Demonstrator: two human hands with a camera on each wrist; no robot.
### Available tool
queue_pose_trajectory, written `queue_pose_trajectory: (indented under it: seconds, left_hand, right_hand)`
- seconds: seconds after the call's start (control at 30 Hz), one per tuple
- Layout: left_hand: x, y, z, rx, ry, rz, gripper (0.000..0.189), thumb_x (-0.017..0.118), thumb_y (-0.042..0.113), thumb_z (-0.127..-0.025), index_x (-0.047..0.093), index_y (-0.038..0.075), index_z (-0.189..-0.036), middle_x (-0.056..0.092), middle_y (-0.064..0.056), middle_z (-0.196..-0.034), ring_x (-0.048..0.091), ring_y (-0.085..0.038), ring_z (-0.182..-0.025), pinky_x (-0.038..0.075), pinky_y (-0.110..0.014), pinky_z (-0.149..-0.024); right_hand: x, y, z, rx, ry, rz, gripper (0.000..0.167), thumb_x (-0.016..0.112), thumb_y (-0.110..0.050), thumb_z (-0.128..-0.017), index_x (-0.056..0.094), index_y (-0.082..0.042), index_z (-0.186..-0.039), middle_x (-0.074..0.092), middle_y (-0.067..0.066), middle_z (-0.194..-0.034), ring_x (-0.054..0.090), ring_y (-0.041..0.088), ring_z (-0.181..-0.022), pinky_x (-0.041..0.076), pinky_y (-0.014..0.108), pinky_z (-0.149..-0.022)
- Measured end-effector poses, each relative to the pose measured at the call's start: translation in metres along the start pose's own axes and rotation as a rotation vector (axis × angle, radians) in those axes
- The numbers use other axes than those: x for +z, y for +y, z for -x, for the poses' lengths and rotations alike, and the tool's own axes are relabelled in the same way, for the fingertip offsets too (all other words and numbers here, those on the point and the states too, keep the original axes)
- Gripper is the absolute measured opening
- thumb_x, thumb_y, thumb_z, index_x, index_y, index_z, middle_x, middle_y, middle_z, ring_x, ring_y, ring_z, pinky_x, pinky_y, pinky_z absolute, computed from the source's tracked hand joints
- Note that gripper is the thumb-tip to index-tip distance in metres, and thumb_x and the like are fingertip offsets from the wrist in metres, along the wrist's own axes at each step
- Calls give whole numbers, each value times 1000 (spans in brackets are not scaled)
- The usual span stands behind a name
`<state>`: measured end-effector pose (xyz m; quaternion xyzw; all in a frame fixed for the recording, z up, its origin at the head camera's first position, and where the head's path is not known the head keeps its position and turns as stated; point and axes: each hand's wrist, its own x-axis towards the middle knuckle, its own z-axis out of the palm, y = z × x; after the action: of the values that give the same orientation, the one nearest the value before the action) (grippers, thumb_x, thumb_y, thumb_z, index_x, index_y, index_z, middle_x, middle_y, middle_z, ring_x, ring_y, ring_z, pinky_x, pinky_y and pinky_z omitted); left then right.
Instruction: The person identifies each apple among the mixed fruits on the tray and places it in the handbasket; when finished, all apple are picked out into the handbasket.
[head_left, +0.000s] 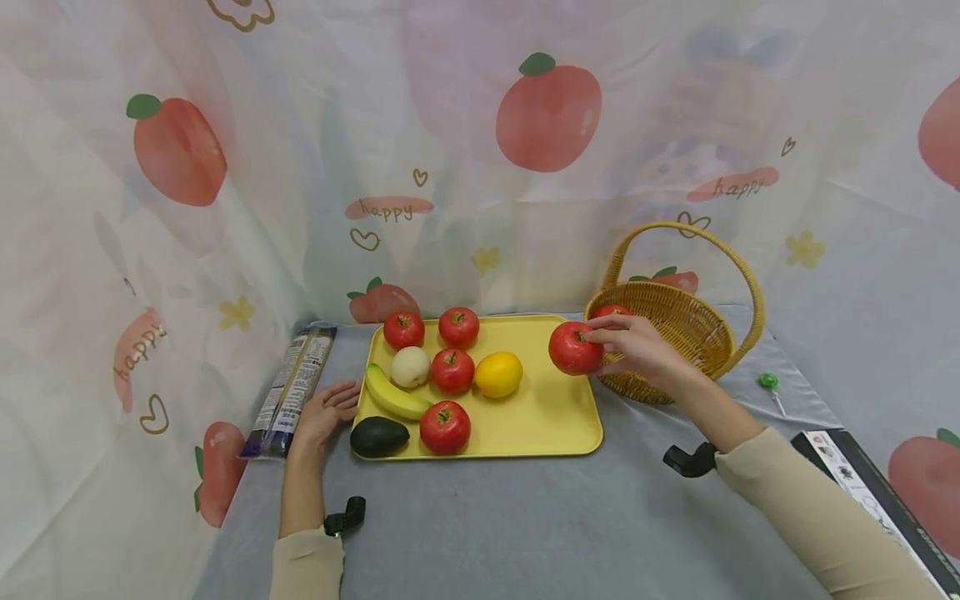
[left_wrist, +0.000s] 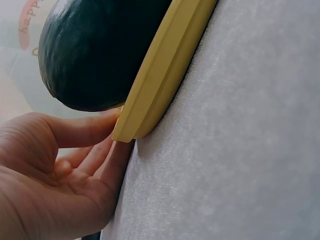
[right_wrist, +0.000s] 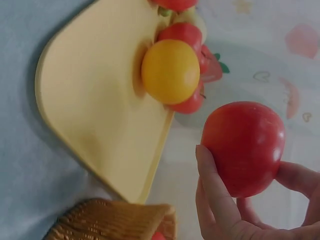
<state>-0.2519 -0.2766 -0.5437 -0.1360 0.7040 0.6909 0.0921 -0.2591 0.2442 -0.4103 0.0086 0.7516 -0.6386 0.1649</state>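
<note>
My right hand (head_left: 637,346) holds a red apple (head_left: 575,348) by thumb and fingers, over the yellow tray's right end, just left of the wicker basket (head_left: 720,337). In the right wrist view the apple (right_wrist: 244,149) is raised, with fingers curved about its sides. Another red apple (head_left: 611,311) shows inside the basket, partly hidden. At the tray (head_left: 555,433) on its left edge is my left hand (head_left: 327,411); the left wrist view has the thumb and fingers pinching the rim (left_wrist: 150,95) beside a dark green avocado (left_wrist: 95,50).
On the tray lie several red apples (head_left: 445,427), a lemon (head_left: 498,374), a pale round fruit (head_left: 410,367), a banana (head_left: 393,396) and the avocado. Long plastic packets (head_left: 288,396) lie at left. To the right are a green lollipop (head_left: 768,381) and a black-and-white box (head_left: 862,483).
</note>
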Motion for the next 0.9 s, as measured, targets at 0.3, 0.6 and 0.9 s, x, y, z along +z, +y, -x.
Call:
queue_pose_trajectory:
  seconds: [0.3,0.6,0.9]
  left_hand:
    - [0,-1,-1,2,13,-15,64,63,-11,-97,43,1,-156,49,-22,-156,57,-25,-136,54,-16,-88]
    - [0,-3,-4,8,4,9,65,63,-12,-97,41,0,-157,47,-23,-157,57,-26,-136,55,-20,-92]
    - [0,-3,-4,4,15,5,66,63,-12,-96,41,-1,-157,47,-23,-157,55,-28,-138,55,-19,-90]
  right_hand:
    - [-37,-6,1,25,25,70,59,64,-23,-105,43,8,-150,38,27,-155,56,33,-119,61,50,-87]
    - [-73,-4,-4,92,6,102,59,57,-20,-108,35,9,-155,32,27,-159,58,33,-119,56,56,-95]
    - [-99,-2,-15,123,-29,147,58,53,-19,-109,34,12,-155,30,30,-158,48,48,-134,55,59,-96]
